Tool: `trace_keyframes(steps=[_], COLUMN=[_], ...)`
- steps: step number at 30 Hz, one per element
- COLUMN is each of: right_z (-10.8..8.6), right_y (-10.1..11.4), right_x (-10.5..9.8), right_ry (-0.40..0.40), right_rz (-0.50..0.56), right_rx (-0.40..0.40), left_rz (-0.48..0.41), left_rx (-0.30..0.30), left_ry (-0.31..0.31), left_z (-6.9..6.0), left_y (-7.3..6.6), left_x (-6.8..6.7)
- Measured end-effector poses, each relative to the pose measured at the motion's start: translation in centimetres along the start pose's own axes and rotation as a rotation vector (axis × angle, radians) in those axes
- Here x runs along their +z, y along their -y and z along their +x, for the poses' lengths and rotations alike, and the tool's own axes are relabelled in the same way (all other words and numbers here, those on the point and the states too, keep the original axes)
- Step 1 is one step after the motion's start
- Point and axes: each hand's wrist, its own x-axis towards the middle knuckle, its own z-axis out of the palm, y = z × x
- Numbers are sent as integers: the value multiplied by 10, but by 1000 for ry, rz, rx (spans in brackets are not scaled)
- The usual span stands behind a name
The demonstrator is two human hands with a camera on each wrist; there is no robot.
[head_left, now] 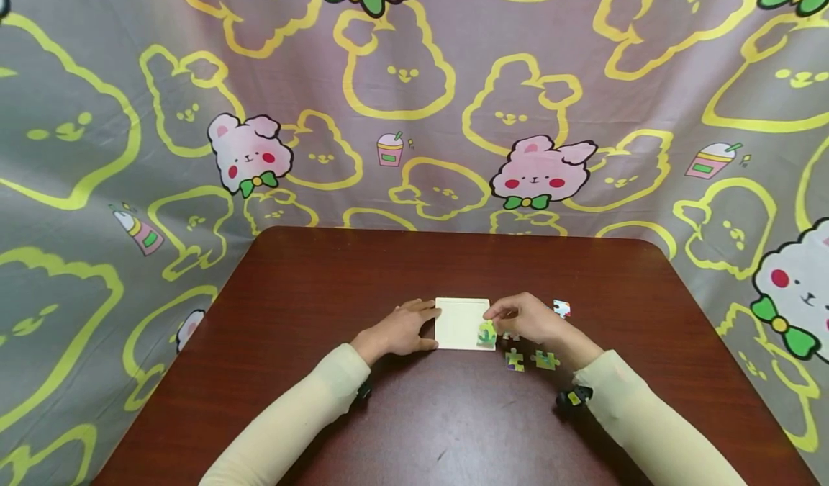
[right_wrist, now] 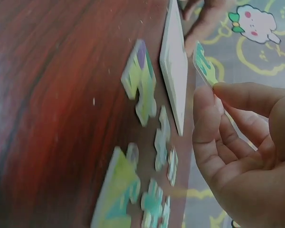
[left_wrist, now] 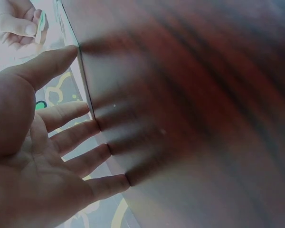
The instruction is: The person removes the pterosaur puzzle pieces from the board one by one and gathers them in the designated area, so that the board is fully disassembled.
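A pale, shallow puzzle tray (head_left: pixel 456 325) lies on the table. My left hand (head_left: pixel 401 330) is at its left side, thumb and fingers spread and the tips by the tray's edge; the left wrist view shows those fingers straight. With thumb and fingers my right hand (head_left: pixel 527 318) pinches a green and yellow jigsaw piece (head_left: pixel 487 333) over the tray's near right corner. In the right wrist view the held piece (right_wrist: pixel 205 66) is tilted and raised off the table. Part of the loose pieces is hidden beneath my right hand in the head view.
Loose jigsaw pieces lie right of the tray: a yellow-green one with purple (head_left: pixel 514 360), a green one (head_left: pixel 545 359) and a white, red and blue one (head_left: pixel 561 307). The brown table (head_left: pixel 337 277) meets a patterned curtain (head_left: pixel 414 133) at its back and sides.
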Motion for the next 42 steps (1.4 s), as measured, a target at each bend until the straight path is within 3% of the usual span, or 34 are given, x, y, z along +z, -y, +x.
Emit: trace_keyframes(steps=[6, 28, 42], right_z=[-11, -59, -76], right_y=[-6, -30, -53], right_x=[-14, -60, -78], right_ry=[7, -5, 22], right_rz=[-46, -30, -45], right_rx=[-43, 59, 104], left_rz=[-12, -17, -21], left_rx=[0, 5, 2], left_ry=[3, 0, 5], left_z=[0, 1, 0], left_y=[0, -1, -2], left_x=[0, -2, -3])
